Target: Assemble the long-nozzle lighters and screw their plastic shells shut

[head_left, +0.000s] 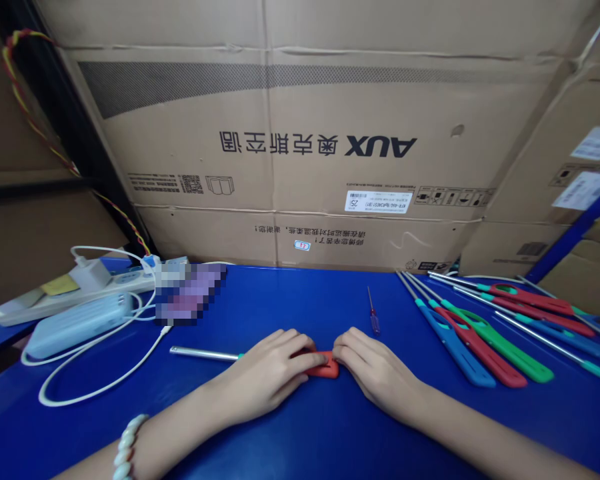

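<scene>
A red long-nosed lighter (pixel 324 369) lies crosswise on the blue table, its metal tube (pixel 205 354) pointing left. Wrapped over the handle from above is my left hand (pixel 275 367), closed on it, with a finger stretched along the red body. At the handle's right end, my right hand (pixel 367 363) has its fingers bunched together against the red plastic. Its fingertips are partly hidden, as is the middle of the lighter. Beyond my right hand lies a small screwdriver (pixel 375 323) with a purple handle and a thin shaft.
Several blue, red and green lighters (pixel 515 343) are spread on the right. To the left are a light blue power bank (pixel 83 323), a white cable (pixel 107 393), a power strip (pixel 30 303) and a blurred-out phone (pixel 195 293). A cardboard sheet (pixel 300 100) stands behind the table.
</scene>
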